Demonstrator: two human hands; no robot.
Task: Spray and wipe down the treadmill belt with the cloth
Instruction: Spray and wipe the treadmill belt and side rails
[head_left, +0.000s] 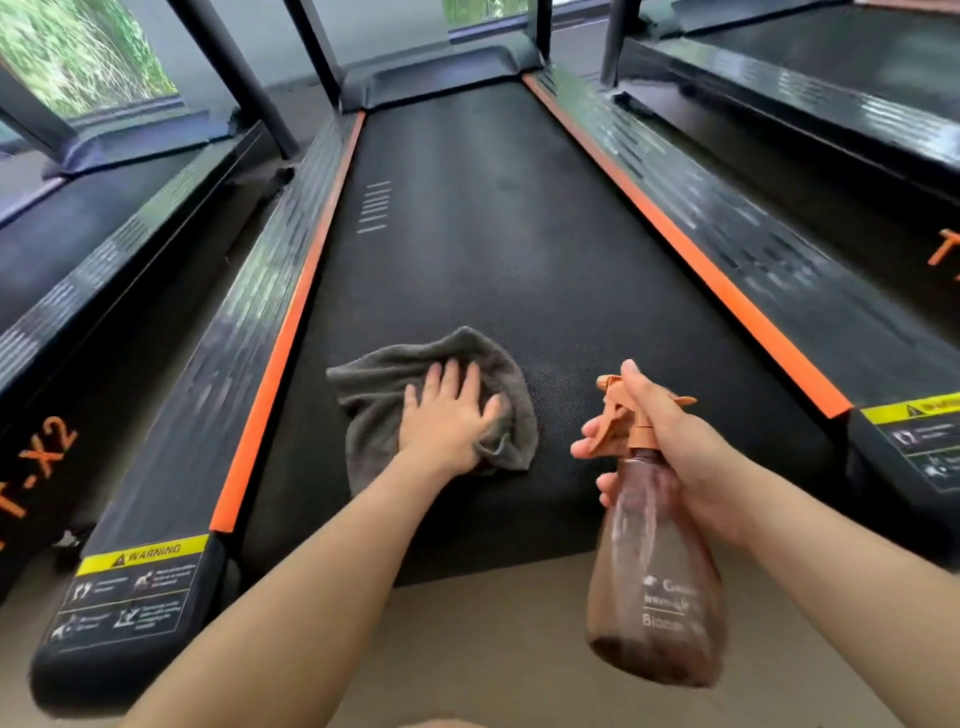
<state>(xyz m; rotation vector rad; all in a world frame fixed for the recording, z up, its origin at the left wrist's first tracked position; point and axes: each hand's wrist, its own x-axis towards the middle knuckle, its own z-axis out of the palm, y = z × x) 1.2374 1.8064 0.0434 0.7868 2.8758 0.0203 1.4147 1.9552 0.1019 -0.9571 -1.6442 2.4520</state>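
Your cloth (441, 364) is dark grey, the belt (493, 234) black and finely dotted, its side strips (691, 260) orange, your spray bottle (654, 571) brown with orange trigger.

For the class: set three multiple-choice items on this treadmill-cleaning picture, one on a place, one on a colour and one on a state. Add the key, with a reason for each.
1. Where does the grey cloth lie?
A. on the treadmill belt
B. on the floor
C. over a side rail

2. What colour are the stripes along the belt's edges?
A. yellow
B. orange
C. white

3. What is the right hand doing?
A. lying flat on the belt
B. hanging idle
C. gripping the spray bottle

Key:
1 A: the left hand presses the cloth flat on the belt.
2 B: both edge stripes show orange.
3 C: its fingers curl round the bottle's neck.
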